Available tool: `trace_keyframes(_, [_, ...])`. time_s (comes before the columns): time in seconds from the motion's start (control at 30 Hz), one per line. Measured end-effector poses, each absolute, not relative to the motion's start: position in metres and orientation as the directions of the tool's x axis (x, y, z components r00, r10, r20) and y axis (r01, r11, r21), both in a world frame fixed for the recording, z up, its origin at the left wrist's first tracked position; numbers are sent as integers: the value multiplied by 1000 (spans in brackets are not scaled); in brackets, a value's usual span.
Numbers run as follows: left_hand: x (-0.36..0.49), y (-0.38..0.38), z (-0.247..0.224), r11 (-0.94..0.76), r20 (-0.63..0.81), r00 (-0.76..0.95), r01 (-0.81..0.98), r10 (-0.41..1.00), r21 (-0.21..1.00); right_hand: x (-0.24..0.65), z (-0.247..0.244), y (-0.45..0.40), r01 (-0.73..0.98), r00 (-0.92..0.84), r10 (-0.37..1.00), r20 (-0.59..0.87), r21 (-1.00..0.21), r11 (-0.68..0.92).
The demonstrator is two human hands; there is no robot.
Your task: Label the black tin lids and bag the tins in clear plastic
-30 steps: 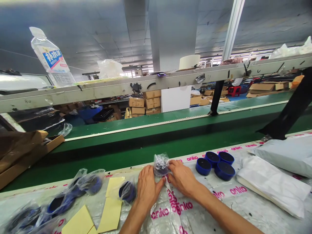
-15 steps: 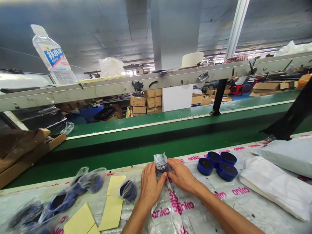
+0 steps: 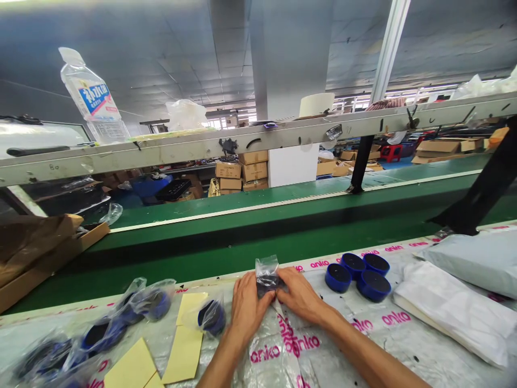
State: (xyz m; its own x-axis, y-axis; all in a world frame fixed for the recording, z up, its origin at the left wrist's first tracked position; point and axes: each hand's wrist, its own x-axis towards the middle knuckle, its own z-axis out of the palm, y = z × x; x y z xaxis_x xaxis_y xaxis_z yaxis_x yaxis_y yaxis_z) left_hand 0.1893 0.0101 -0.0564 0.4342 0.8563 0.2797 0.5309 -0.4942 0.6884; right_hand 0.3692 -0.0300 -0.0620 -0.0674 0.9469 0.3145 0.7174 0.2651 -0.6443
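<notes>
Between my two hands, on the plastic-covered table (image 3: 266, 372), is a dark round piece in a clear plastic bag (image 3: 266, 269). The bag's loose end stands up at the far side. My left hand (image 3: 247, 304) closes round its left side, and my right hand (image 3: 299, 293) grips the right side; the thumbs almost meet in front. Left of my left hand lies a blue and black round piece in a clear bag (image 3: 211, 317). To the right, several bare blue round pieces with black tops (image 3: 374, 285) stand grouped together.
More bagged blue pieces (image 3: 104, 333) lie at the left, beside yellow paper slips (image 3: 183, 347). White bags (image 3: 452, 310) are stacked at the right. Beyond the table runs a green conveyor belt (image 3: 226, 248), under a raised rail (image 3: 181, 151) carrying a bottle (image 3: 95, 99).
The bag's loose end now stands flatter and wider between my hands. Both hands stay around it, almost in the same place. The view has shifted slightly.
</notes>
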Motion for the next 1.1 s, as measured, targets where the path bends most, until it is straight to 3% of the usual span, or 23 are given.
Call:
trace_keyframes(0.13, [182, 14, -37, -296, 102, 479, 349, 872, 889, 370, -44, -36, 575, -65, 940, 336, -757, 311])
trace_keyframes(0.27, [174, 9, -24, -40, -43, 548, 139, 836, 989, 366, -22, -48, 497, -12, 922, 387, -797, 341])
trace_keyframes(0.43, [174, -5, -22, 258, -176, 677, -21, 715, 966, 353, -14, -59, 459, 50, 880, 473, -793, 400])
trace_keyframes(0.6, [175, -9, -25, 415, -182, 772, -115, 609, 902, 339, -18, -63, 275, 143, 928, 346, -914, 298])
trace_keyframes(0.7, [176, -12, -23, 369, -276, 650, -8, 708, 929, 338, -17, -65, 306, 194, 921, 338, -913, 271])
trace_keyframes(0.8, [179, -21, -15, 214, -125, 469, -141, 874, 967, 339, -15, -64, 318, 200, 921, 334, -911, 262])
trace_keyframes(0.87, [181, -27, -10, 143, -27, 443, -231, 896, 962, 340, -16, -63, 293, 182, 920, 348, -912, 287])
trace_keyframes(1.0, [181, -30, -9, 175, -77, 390, -223, 918, 959, 343, -17, -61, 124, 157, 929, 336, -940, 318])
trace_keyframes(1.1, [178, -26, -13, 143, -82, 360, -148, 929, 979, 348, -10, -62, 237, 159, 904, 396, -905, 355])
